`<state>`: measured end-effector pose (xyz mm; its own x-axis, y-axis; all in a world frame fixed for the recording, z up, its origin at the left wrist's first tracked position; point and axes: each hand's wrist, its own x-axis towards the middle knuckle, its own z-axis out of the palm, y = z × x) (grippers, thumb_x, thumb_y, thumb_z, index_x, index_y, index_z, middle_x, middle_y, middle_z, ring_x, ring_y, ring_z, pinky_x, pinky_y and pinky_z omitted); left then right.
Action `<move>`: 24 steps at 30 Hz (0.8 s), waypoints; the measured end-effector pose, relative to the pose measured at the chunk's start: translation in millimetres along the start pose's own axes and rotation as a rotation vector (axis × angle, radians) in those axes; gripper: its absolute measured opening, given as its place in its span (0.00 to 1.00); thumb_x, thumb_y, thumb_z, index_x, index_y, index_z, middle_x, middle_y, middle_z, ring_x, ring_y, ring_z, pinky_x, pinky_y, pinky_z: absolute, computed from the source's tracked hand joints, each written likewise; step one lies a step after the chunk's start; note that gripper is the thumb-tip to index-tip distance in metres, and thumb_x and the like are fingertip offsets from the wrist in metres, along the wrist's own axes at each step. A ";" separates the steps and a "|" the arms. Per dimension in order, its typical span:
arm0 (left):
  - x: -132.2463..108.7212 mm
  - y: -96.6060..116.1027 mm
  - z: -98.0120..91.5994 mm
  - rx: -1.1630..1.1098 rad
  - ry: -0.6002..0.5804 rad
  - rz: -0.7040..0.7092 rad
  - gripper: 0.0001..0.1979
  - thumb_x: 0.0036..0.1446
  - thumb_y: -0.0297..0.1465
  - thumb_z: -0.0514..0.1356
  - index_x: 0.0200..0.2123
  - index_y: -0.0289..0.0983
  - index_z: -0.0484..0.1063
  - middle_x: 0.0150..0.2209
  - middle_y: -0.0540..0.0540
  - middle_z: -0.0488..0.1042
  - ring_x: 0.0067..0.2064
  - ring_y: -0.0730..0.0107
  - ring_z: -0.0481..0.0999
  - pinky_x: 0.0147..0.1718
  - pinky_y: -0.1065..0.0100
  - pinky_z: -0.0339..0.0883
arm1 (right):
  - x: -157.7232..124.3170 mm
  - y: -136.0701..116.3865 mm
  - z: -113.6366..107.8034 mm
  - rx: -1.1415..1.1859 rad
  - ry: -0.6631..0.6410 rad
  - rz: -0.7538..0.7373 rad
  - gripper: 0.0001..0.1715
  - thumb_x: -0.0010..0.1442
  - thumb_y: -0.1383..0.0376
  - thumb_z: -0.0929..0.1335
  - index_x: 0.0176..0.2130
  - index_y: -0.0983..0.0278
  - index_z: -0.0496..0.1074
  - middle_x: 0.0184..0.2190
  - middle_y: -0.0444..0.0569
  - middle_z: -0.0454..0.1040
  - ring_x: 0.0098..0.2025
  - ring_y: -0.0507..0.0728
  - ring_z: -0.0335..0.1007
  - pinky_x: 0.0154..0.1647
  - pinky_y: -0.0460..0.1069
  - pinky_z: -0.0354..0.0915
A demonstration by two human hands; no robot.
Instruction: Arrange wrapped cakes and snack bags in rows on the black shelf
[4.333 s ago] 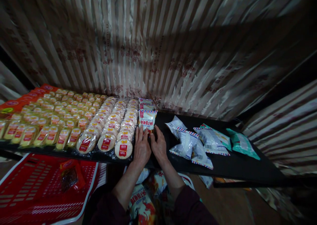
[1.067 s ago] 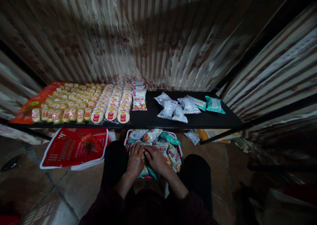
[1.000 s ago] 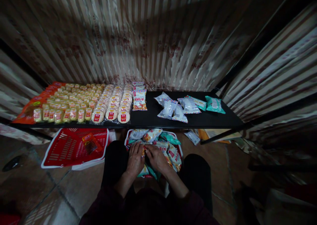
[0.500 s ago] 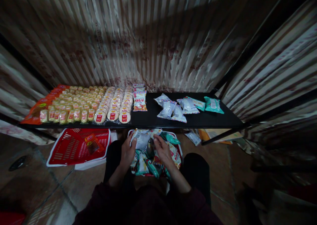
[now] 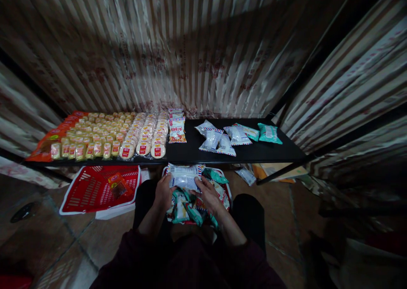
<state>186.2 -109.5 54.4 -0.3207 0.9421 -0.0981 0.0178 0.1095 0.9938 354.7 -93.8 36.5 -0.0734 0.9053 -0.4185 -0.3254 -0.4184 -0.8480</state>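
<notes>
A white snack bag (image 5: 184,177) with a striped edge and small print is stretched between my hands, back side up. My left hand (image 5: 164,191) is closed on its left end, and my right hand (image 5: 208,194) grips its right end. Just below it, a basket (image 5: 230,191) between my knees is heaped with green snack bags (image 5: 193,214) and white-and-red snack bags (image 5: 221,193). On the black shelf (image 5: 190,155) ahead, an upright-facing snack bag (image 5: 177,130) with the same striped edges lies beside the round packaged crackers (image 5: 158,150).
Several white bags (image 5: 211,140) and green bags (image 5: 269,133) lie loosely on the shelf's right half. Small yellow-wrapped snacks (image 5: 98,149) fill its left. A red basket (image 5: 92,191) holding an orange packet (image 5: 119,186) stands on the floor at left. Another packet (image 5: 246,176) lies beneath the shelf.
The white snack bag has come up out of the basket's heap and now lies flat between both hands. My right hand has closed on its right end.
</notes>
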 end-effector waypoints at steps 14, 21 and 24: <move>-1.9 11.1 19.8 -0.615 -0.056 -0.411 0.13 0.52 0.33 0.62 0.41 0.34 0.73 0.43 0.41 0.76 0.45 0.61 0.76 0.44 0.56 0.73 | 1.5 -16.4 -0.6 0.179 0.008 -0.070 0.19 0.45 0.57 0.76 0.37 0.60 0.74 0.34 0.44 0.77 0.33 0.51 0.73 0.29 0.44 0.72; -2.8 3.6 24.3 -0.473 -0.038 -0.266 0.18 0.54 0.39 0.60 0.45 0.36 0.72 0.49 0.41 0.75 0.51 0.58 0.74 0.49 0.56 0.70 | 9.7 -5.9 -6.4 0.116 0.145 -0.076 0.21 0.46 0.57 0.76 0.40 0.57 0.72 0.37 0.44 0.77 0.35 0.52 0.74 0.31 0.45 0.71; -7.7 2.5 21.3 -0.126 -0.039 0.027 0.19 0.60 0.39 0.54 0.52 0.39 0.70 0.55 0.42 0.71 0.57 0.60 0.69 0.58 0.56 0.61 | 10.6 -3.9 -9.7 0.074 0.138 -0.078 0.21 0.49 0.53 0.74 0.41 0.57 0.71 0.38 0.45 0.78 0.36 0.54 0.75 0.30 0.46 0.71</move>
<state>208.9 -109.7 56.6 -0.2850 0.9559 -0.0707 -0.0944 0.0454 0.9945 364.4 -83.3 32.2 0.0835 0.9138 -0.3974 -0.3939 -0.3360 -0.8555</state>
